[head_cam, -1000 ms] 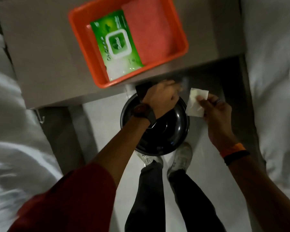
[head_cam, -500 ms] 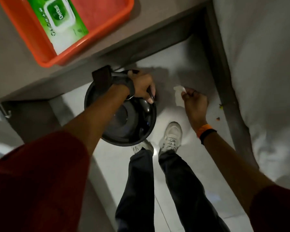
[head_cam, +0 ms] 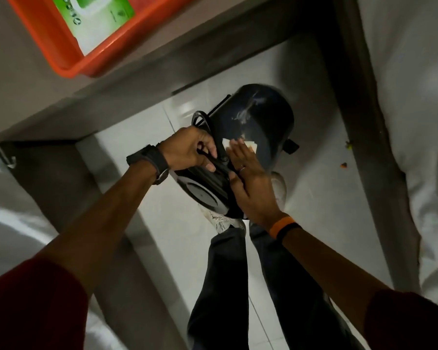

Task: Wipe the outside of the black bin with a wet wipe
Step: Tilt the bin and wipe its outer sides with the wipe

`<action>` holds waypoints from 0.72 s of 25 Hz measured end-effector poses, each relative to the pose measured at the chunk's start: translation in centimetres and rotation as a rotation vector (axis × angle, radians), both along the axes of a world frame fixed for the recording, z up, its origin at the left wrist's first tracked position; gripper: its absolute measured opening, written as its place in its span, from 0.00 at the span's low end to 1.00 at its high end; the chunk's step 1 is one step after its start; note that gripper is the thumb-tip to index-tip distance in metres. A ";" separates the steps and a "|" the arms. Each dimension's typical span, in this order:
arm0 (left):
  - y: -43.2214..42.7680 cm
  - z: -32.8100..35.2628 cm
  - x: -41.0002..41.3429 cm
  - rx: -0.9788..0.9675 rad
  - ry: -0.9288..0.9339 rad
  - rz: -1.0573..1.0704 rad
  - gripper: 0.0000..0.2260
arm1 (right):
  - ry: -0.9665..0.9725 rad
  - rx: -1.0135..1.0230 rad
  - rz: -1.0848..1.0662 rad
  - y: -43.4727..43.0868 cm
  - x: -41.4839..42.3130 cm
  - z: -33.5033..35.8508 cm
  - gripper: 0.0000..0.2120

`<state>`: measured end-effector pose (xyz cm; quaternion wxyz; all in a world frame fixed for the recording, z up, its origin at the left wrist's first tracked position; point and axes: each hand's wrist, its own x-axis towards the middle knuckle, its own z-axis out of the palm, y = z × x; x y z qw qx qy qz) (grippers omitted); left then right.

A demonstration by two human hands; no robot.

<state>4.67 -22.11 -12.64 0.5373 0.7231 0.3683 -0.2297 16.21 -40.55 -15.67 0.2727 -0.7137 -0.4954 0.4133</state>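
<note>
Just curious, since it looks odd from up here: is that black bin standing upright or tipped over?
Tipped. The bin shows its side wall, its top end toward the left hand.

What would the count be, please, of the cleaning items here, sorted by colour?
Black: 1, bin
White: 1, wipe
Orange: 1, tray
Green: 1, wipes pack
Total: 4

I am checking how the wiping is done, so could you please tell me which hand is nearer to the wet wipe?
Right. The right hand presses flat on the wipe against the bin. The left hand grips the bin's rim, just beside it.
</note>
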 end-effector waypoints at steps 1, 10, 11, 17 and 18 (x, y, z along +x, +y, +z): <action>0.0 -0.4 -0.5 -0.007 -0.005 0.011 0.11 | 0.014 0.024 0.104 -0.5 0.3 -0.6 0.27; 0.4 -1.4 -2.1 0.005 -0.061 0.060 0.11 | 0.134 -0.070 0.069 1.3 1.8 -2.1 0.26; 0.3 -1.3 -2.2 0.001 -0.055 0.048 0.11 | 0.181 -0.026 0.151 -0.8 0.5 -0.7 0.26; -2.2 -1.6 -2.8 0.007 -0.046 -0.005 0.13 | 0.063 -0.232 -0.039 6.8 6.4 -6.0 0.23; -2.5 -1.5 -2.6 0.014 -0.063 -0.013 0.13 | 0.080 -0.314 -0.107 8.4 7.3 -6.5 0.24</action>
